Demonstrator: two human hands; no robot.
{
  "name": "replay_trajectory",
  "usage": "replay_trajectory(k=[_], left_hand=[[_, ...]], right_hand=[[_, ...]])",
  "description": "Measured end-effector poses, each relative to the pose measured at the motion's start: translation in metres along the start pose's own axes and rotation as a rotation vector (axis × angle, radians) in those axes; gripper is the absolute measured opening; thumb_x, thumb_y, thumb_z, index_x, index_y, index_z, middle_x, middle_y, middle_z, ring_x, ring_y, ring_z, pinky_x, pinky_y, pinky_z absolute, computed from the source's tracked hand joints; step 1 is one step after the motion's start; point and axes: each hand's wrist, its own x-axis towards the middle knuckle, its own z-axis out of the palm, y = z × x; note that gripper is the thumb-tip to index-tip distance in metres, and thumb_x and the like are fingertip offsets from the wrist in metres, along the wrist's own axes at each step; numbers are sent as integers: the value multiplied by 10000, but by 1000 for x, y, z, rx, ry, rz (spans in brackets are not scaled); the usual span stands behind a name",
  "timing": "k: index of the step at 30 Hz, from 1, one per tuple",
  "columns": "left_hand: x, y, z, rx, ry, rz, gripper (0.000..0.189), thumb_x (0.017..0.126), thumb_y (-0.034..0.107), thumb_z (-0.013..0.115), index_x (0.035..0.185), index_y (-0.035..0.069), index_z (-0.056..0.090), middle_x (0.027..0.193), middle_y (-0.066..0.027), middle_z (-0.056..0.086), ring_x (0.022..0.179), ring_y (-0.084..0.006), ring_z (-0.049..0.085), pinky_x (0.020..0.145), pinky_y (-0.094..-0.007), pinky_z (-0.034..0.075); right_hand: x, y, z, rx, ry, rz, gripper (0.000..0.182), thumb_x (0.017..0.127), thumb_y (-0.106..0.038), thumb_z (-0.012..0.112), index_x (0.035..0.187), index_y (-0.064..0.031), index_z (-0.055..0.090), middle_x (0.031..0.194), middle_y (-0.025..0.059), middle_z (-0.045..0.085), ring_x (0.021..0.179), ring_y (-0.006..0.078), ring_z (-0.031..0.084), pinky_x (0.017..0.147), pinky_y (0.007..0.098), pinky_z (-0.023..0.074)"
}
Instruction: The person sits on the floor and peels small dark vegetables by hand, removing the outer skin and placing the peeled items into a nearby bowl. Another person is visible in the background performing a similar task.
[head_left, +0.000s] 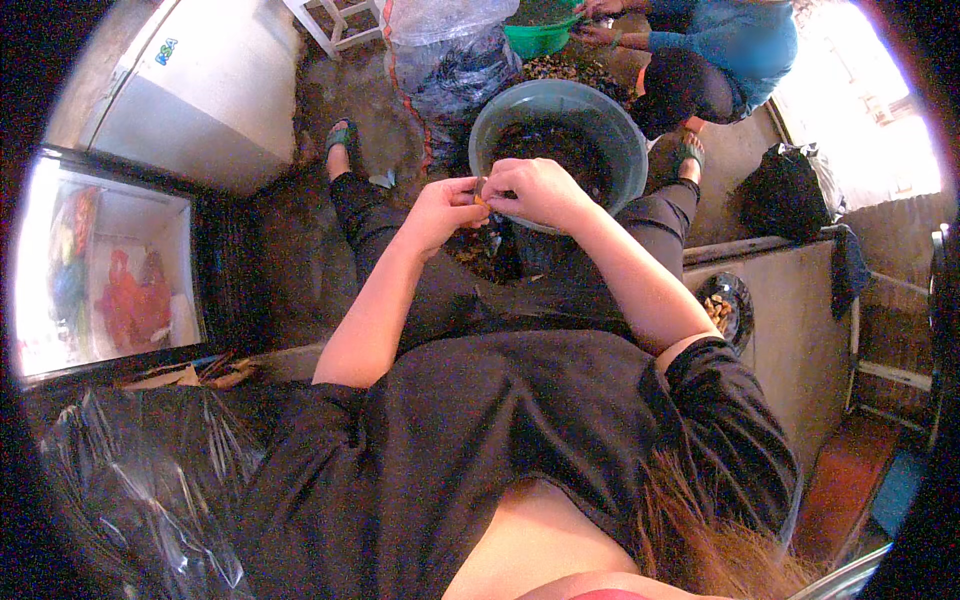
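Note:
My left hand (448, 210) and my right hand (529, 187) meet above the near left rim of a large round plastic tub (634, 154). Between their fingertips is a small orange-brown piece (481, 201), too small to name. The left fingers pinch it from one side; the right fingers touch it from the other, and whether they grip it cannot be told. Dark loose material (555, 150) lies in the tub between my legs. More dark scraps (480, 251) lie below my hands on the near side of the tub.
Another person (720, 60) crouches at the top right, hands at a green basin (536, 39). A translucent plastic sack (450, 67) stands left of the tub. At right are a black plastic bag (784, 191) and a plate (742, 311) with pale brown pieces. A glass-fronted cabinet (112, 262) stands left.

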Motion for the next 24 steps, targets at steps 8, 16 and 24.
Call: replay_trajectory(k=[8, 16, 24], left_hand=[[4, -3, -6, -127, 9, -29, 306, 818, 51, 650, 1121, 27, 609, 880, -25, 660, 743, -93, 603, 666, -219, 485], [6, -5, 7, -186, 85, -81, 249, 885, 135, 598, 1113, 36, 601, 1021, -14, 638, 850, -117, 604, 720, -277, 511], [15, -21, 2, -201, 102, -58, 207, 891, 122, 570, 1078, 44, 613, 915, -15, 636, 785, -119, 605, 699, -273, 516]], right_hand=[[3, 2, 2, 117, 143, 180, 167, 758, -271, 626, 818, -121, 667, 870, 74, 642, 785, 290, 638, 688, 412, 519], [2, -2, 6, 7, 77, 160, 166, 741, -252, 624, 811, -109, 669, 849, 90, 644, 805, 299, 632, 693, 415, 517], [1, -1, 3, 171, 111, 191, 174, 726, -239, 638, 780, -75, 663, 771, 115, 652, 736, 299, 641, 679, 400, 517]])
